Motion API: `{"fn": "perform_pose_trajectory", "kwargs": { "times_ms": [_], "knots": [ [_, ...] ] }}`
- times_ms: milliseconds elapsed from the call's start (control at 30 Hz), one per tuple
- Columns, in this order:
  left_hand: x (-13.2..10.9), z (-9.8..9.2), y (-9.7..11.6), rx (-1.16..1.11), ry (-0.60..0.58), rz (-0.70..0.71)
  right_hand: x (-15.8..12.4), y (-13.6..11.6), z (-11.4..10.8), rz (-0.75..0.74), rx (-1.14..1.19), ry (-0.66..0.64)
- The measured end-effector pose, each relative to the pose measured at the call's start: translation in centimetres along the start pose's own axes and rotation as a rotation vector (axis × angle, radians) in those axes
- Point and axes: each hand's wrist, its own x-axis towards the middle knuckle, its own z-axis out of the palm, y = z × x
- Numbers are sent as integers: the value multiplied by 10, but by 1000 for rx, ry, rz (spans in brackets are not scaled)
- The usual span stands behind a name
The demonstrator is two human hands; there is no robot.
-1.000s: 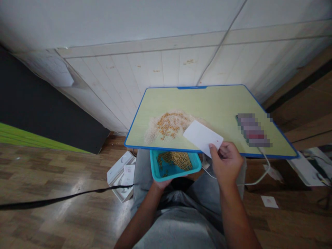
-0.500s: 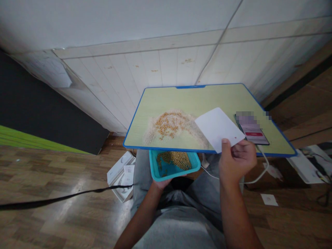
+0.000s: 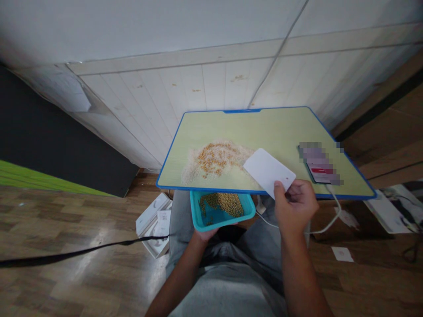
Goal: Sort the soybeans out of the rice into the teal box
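Observation:
My left hand [image 3: 207, 233] supports a turquoise plastic basket [image 3: 194, 219] from below, just under the table's front edge; most of its fingers are hidden beneath. Round tan beans that look like soybeans [image 3: 231, 204] lie inside the basket. Between the thumb and fingers of my right hand [image 3: 295, 202] is a white card [image 3: 269, 170], tilted over the tabletop with its far corner by the grain. On the small table [image 3: 274, 127] a pile of pale, rice-like grains [image 3: 191, 171] spreads out, with more soybeans [image 3: 211, 160] mixed into its middle.
A phone [image 3: 317, 165] lies on the table's right side, with a white cable [image 3: 339, 207] hanging from it. An open white box [image 3: 155, 224] sits on the floor at left, crossed by a black strap [image 3: 99, 247]. Behind the table stands a panelled wall [image 3: 191, 88].
My right hand has moved left and slightly down with the white card, away from the phone. The card lies at a flatter angle. My left hand and the basket have stayed put.

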Motion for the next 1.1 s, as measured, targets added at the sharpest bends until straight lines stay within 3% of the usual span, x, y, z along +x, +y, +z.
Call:
{"fn": "perform_pose_trajectory", "kwargs": {
  "times_ms": [133,367,633,767,967,1100],
  "knots": [
    [1,0,-1,-14,9,3,0,1,-1,1,-2,-67],
    [-2,4,1,-76,79,-11,0,1,5,-13,7,-19],
    [-2,3,1,-54,52,2,7,-1,15,-14,42,-107],
    [-3,6,2,-48,42,2,9,0,15,-12,60,-70],
    [-2,9,1,-53,136,-8,11,-1,14,-20,66,-133],
    [-2,7,0,-50,116,-3,13,-2,15,-38,82,-100]
  ]
}}
